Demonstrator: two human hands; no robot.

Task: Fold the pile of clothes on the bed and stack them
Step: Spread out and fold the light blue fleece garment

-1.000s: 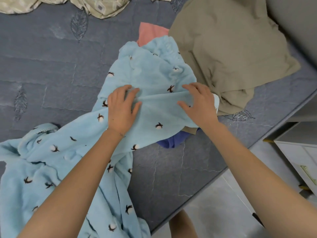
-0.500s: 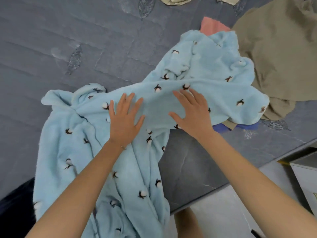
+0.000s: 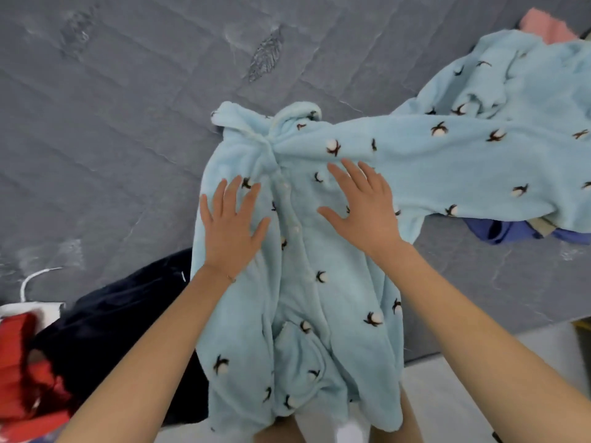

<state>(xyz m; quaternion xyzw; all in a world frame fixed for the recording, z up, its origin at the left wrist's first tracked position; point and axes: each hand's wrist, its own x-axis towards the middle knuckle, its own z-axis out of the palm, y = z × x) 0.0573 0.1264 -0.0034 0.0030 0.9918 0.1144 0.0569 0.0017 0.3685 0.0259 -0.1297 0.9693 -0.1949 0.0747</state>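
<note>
The light-blue fleece garment [image 3: 319,282], dotted with small cotton-boll prints, lies front-up on the grey quilted bed [image 3: 128,139], and it fills most of my view. Its collar points toward the far side of the bed. Its lower part runs toward me and hangs over the near edge. A row of pale buttons runs down its middle. One long sleeve, or a further part of the same fleece, stretches away to the right and bunches up near the right edge.

To the left of the fleece, at the near edge, a dark navy garment [image 3: 121,321] lies crumpled, touching the fleece's side. Further left along that edge I see a red item [image 3: 19,362], blurred, with something white just behind it. I cannot tell what either is.

Near the right edge, a blue-violet garment [image 3: 499,230] pokes out from under the stretched fleece. At the far right a pink piece [image 3: 543,25] shows just beyond the bunched fleece.

Both hands are laid flat on the chest of the fleece with straight, spread fingers, gripping nothing. The left hand [image 3: 232,228] presses on the panel left of the buttons. The right hand [image 3: 364,212] presses on the panel to their right, just below where the sleeve begins.
</note>
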